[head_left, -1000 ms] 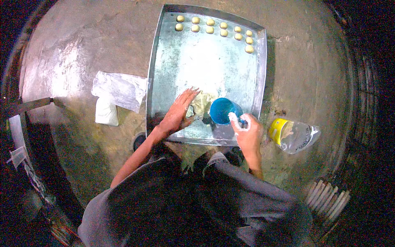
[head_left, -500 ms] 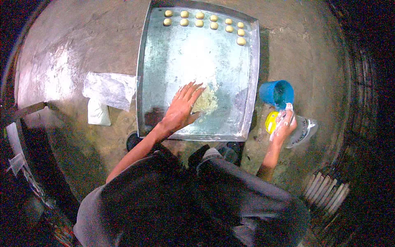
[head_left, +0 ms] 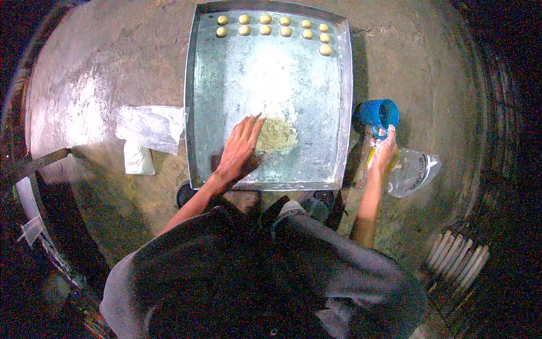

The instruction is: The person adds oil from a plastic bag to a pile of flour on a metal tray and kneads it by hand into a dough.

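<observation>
A large square metal tray (head_left: 203, 113) lies on the floor in front of me, dusted with flour. A pale, crumbly lump of dough (head_left: 276, 135) sits near its middle. My left hand (head_left: 240, 150) rests flat on the tray with fingers spread, its fingertips touching the dough's left edge. Several small round dough balls (head_left: 265, 25) line the tray's far edge in two rows. My flour-covered right hand (head_left: 384, 151) is off the tray to the right, its fingertips at the handle of a blue cup (head_left: 378, 113) that stands on the floor.
A clear plastic bag (head_left: 415, 172) with something yellow in it lies under my right wrist. Left of the tray lie a crumpled clear plastic sheet (head_left: 149, 125) and a small white packet (head_left: 138, 159). My knees and dark shoes are at the tray's near edge.
My right hand carried the blue cup from over the tray's near right corner out to the floor on the right. My left hand stayed on the tray by the dough.
</observation>
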### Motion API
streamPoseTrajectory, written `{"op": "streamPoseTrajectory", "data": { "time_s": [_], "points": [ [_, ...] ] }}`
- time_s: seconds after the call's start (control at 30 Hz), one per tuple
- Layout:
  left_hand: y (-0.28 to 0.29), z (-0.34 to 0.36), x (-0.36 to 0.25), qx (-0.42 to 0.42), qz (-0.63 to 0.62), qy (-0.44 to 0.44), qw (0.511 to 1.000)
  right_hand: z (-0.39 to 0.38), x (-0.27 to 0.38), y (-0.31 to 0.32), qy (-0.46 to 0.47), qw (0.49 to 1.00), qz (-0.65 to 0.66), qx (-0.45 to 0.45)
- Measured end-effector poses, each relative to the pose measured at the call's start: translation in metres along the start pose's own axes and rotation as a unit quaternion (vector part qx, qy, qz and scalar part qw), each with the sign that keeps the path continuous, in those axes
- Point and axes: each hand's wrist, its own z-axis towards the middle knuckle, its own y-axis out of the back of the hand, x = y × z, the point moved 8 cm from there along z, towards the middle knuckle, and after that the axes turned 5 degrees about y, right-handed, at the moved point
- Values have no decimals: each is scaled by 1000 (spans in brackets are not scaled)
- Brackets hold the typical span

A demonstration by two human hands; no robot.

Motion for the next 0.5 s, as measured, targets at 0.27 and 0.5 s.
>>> {"op": "streamPoseTrajectory", "data": {
  "time_s": [0.27,0.5],
  "points": [
    [0,4,-10,-17,8,-28,999,8,29,15,186,926,-328,5],
    [-1,1,-5,-45,-26,-52,997,-79,108,-4,399,856,-328,-22]
  ]
}}
